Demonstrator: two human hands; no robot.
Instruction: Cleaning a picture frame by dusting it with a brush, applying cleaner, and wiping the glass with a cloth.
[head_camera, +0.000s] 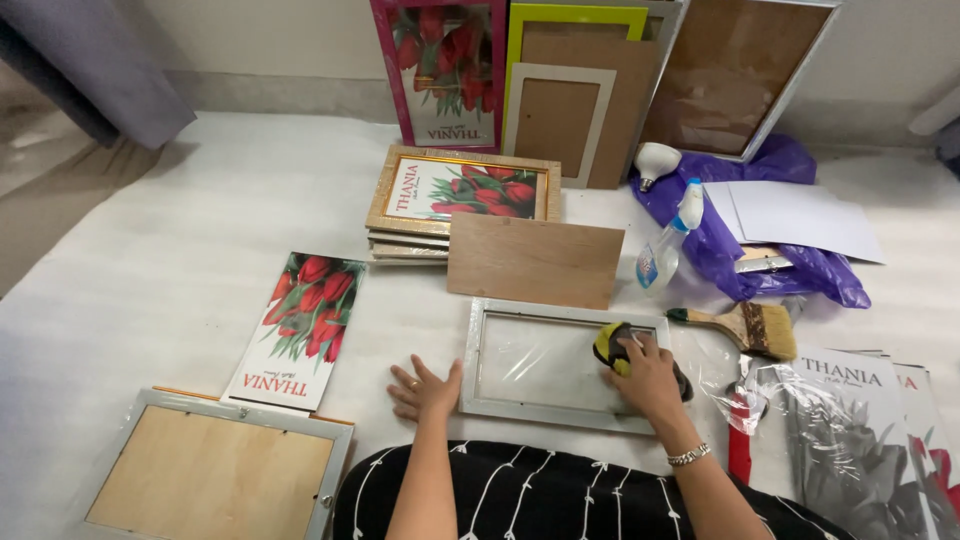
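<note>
On white sheet, right hand (648, 380) grip presses cloth (612, 345).

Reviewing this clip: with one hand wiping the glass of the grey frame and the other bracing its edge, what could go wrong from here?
1. The right hand presses a yellow cloth onto the glass of the grey frame; hard pressure might crack the pane.
2. The left hand only rests at the frame's edge, so it may slide.
3. The spray bottle and paintbrush lie close; a wide sweep could knock them.
</note>
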